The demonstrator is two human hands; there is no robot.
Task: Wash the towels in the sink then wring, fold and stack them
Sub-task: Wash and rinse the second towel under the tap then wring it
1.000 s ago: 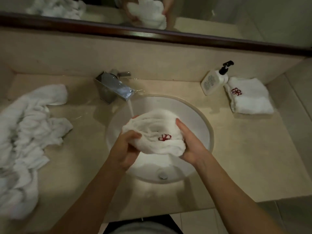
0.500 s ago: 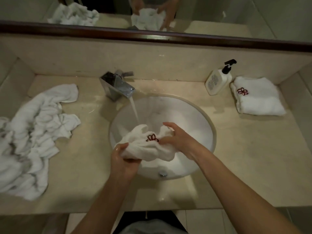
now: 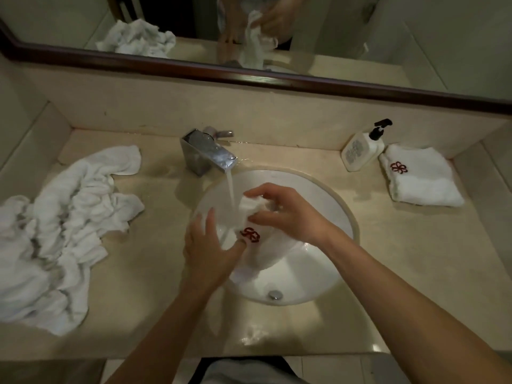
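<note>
The right hand [image 3: 288,214] has its fingers curled over the top of a bunched white towel [image 3: 249,217], thumb underneath, pinching the upper folds right under the stream of water [image 3: 230,189]. The left hand [image 3: 206,245] grips the lower left part of the same towel: its fingers lie fairly straight along the cloth on the side away from the camera, while the thumb presses in just beside the red emblem [image 3: 250,235] stitched on the towel. Between the two hands the towel hangs crumpled, its lower end drooping toward the bottom of the sink [image 3: 332,206].

The towel is held above the sink bowl, toward its back left, directly under the spout of the tap [image 3: 209,156]. The water runs from the tap onto the cloth. The drain [image 3: 275,295] shows at the near side of the sink, uncovered.

Left of the sink, well apart from it, a heap of rumpled white towels [image 3: 61,225] sprawls over the counter [image 3: 401,259]. Right of the sink and further back, a pump bottle [image 3: 363,151] stands tilted against the back wall, and just beside it on its far side from the sink lies a folded towel [image 3: 421,181] with the same red emblem facing up. Behind the sink, above the back wall, a mirror [image 3: 415,37] with a dark frame reflects the hands and the heap.
</note>
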